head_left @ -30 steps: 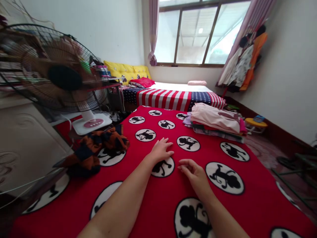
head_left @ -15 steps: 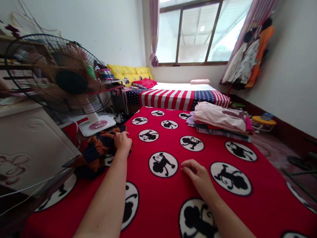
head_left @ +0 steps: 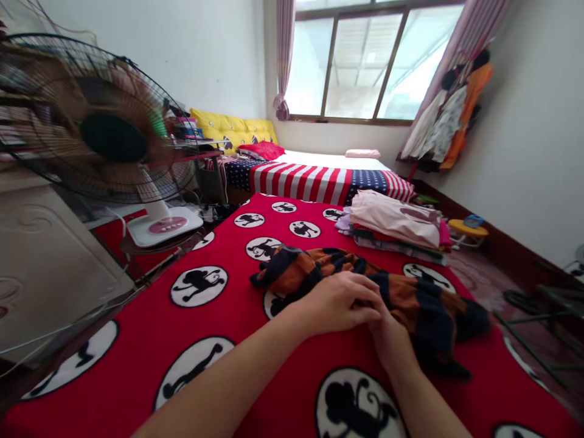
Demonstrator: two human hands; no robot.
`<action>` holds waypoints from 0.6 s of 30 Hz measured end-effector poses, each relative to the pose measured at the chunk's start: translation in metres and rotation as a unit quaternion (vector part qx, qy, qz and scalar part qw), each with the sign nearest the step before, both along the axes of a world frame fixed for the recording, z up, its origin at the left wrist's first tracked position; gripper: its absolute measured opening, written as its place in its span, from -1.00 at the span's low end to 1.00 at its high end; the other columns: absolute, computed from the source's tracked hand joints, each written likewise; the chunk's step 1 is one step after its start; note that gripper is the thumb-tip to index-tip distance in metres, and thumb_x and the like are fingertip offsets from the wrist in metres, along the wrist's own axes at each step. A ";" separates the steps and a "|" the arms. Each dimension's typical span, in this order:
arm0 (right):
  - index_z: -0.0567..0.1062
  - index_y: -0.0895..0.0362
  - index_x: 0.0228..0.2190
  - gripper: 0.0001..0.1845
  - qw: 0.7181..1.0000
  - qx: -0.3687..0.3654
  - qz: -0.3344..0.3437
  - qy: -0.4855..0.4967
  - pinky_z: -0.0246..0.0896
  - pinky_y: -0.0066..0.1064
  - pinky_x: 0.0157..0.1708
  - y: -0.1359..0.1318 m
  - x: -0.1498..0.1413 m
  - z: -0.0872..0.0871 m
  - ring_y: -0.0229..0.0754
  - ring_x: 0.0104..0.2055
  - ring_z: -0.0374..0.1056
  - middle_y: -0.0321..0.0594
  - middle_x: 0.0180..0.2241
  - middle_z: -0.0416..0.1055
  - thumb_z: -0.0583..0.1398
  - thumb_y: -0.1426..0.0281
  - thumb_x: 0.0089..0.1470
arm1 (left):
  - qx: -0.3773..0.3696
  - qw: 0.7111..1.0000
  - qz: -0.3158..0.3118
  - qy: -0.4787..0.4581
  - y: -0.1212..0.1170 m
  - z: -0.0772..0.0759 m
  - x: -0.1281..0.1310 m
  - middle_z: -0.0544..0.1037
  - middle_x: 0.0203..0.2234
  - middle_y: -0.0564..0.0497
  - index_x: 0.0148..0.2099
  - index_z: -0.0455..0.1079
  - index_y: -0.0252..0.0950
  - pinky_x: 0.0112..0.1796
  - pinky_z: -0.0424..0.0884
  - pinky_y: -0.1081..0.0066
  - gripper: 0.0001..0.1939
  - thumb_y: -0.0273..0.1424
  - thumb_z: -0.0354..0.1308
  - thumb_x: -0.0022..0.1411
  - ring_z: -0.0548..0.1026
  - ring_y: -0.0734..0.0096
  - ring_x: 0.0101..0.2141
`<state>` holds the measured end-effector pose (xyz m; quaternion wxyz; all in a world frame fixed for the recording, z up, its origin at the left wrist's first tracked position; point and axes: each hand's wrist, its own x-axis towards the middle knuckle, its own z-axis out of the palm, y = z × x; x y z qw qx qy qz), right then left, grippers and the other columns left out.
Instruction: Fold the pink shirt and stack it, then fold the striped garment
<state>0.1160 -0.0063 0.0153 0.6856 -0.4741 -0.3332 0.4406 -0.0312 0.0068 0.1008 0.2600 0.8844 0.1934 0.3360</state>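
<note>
Shifted since the earlier frame from left to centre and right: crumpled orange-and-navy garment (head_left: 396, 292), along with left hand (head_left: 337, 299). Curled over right hand (head_left: 387, 333) at the garment's near edge; grips partly hidden, cannot tell whether grasping. Seemingly at the positioning step, calling for finding a free edge. Beneath: red blanket (head_left: 292, 401). Far right: folded clothes (head_left: 392, 219). Left: fan (head_left: 114, 137).

A home bedroom, with bed (head_left: 319, 159), curtained window (head_left: 353, 73), electric fan (head_left: 114, 137), hanging clothes (head_left: 449, 121).

Can't see the fingertips of the right hand (head_left: 391, 340) behind the left hand (head_left: 335, 302), nor all of the blurred fan (head_left: 114, 137), cut off at left.
</note>
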 end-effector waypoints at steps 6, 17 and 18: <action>0.51 0.12 -0.23 -0.54 0.986 -0.030 -0.029 0.163 0.49 -0.33 -0.48 0.006 0.007 0.010 -0.16 -0.42 0.50 -0.31 -0.33 0.56 0.38 0.19 -0.19 | 0.037 0.926 0.339 0.160 0.047 -0.020 -0.054 0.27 0.19 -0.19 0.20 0.29 -0.18 0.13 0.13 0.03 -0.20 -0.29 0.40 -0.14 0.19 -0.09 0.18; 0.52 0.10 -0.24 -0.59 0.963 -0.041 -0.142 0.226 0.48 -0.43 -0.50 0.008 0.012 0.013 -0.23 -0.38 0.48 -0.37 -0.33 0.55 0.39 0.32 -0.21 | 0.001 0.860 0.468 -0.203 0.075 -0.015 -0.100 0.53 -0.44 0.04 -0.33 0.44 -0.27 -0.31 0.33 0.46 -0.89 -0.36 0.14 0.15 0.48 0.39 -0.38; 0.53 0.11 -0.25 -0.62 0.959 -0.040 -0.158 0.233 0.48 -0.45 -0.49 0.009 0.013 0.014 -0.23 -0.37 0.48 -0.36 -0.32 0.55 0.38 0.33 -0.20 | -0.004 0.815 0.497 -0.298 0.078 -0.012 -0.110 0.51 -0.46 0.05 -0.33 0.41 -0.29 -0.33 0.33 0.48 -0.91 -0.38 0.13 0.15 0.46 0.43 -0.40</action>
